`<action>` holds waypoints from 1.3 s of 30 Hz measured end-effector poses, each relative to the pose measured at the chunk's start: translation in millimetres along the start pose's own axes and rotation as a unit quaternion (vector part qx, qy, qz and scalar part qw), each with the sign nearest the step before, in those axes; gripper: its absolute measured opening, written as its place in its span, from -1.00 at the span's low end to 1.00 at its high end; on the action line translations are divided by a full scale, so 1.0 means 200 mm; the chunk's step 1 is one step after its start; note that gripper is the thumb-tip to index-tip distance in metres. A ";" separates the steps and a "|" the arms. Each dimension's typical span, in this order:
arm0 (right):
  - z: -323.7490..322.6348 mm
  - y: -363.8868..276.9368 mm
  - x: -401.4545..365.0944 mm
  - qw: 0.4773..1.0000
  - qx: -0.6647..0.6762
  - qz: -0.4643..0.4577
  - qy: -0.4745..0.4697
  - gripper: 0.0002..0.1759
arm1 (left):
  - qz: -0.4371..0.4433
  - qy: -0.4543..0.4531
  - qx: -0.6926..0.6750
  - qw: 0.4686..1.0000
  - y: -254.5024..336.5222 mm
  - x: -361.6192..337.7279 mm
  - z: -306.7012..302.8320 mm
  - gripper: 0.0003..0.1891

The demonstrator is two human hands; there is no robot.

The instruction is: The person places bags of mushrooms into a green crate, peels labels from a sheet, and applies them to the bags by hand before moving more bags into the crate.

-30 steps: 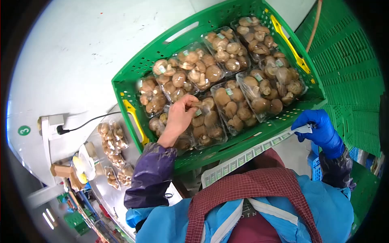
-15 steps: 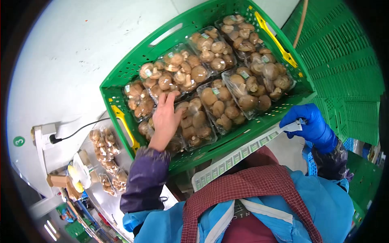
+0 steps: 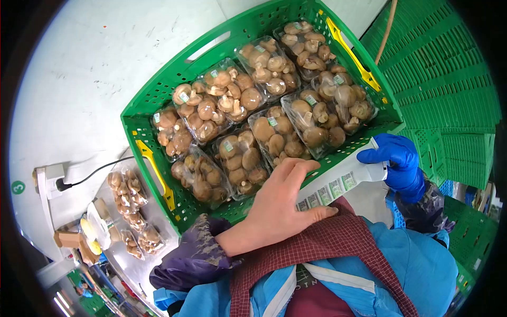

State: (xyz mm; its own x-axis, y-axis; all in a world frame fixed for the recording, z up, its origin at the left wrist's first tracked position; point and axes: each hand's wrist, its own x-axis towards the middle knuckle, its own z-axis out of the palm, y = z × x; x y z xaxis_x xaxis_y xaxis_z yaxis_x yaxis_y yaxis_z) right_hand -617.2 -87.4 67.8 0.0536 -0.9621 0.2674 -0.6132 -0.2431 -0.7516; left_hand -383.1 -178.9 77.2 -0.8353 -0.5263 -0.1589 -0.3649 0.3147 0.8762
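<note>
A strip of labels [image 3: 335,186] with small green printed codes stretches across the front of my body. Its upper end is pinched in my right hand [image 3: 400,162], which wears a blue glove. My bare left hand [image 3: 274,210] hovers by the strip's other end, thumb spread from the fingers, and hides that part of it. Behind both hands, a green crate [image 3: 171,76] holds several film-wrapped trays of brown mushrooms [image 3: 238,165]. Most of the trays carry a small green-and-white label. On the tray of mushrooms [image 3: 202,178] at the lower left, no label shows.
More bagged mushrooms [image 3: 125,198] lie on the metal table to the left, near a white device [image 3: 100,222]. A black plug and cable [image 3: 87,178] run toward the crate. Green stacked crates [image 3: 438,79] stand to the right.
My left hand has moved from the mushroom trays down and right to the label strip. The lower front trays it covered now show. My right hand still grips the strip.
</note>
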 end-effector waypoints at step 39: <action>0.11 0.10 0.07 0.903 0.387 0.168 -0.074 -0.77 | 0.056 0.034 -0.037 0.997 -0.05 0.03 -0.06 -0.63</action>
State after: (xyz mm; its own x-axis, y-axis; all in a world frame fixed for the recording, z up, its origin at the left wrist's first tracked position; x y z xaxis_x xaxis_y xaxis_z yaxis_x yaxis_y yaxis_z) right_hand -611.8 -109.3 42.8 0.1079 -0.9896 -0.0948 0.1182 0.1075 -0.9872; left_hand -380.0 -194.2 73.4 -0.8387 -0.5438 -0.0285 -0.2372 0.3177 0.9180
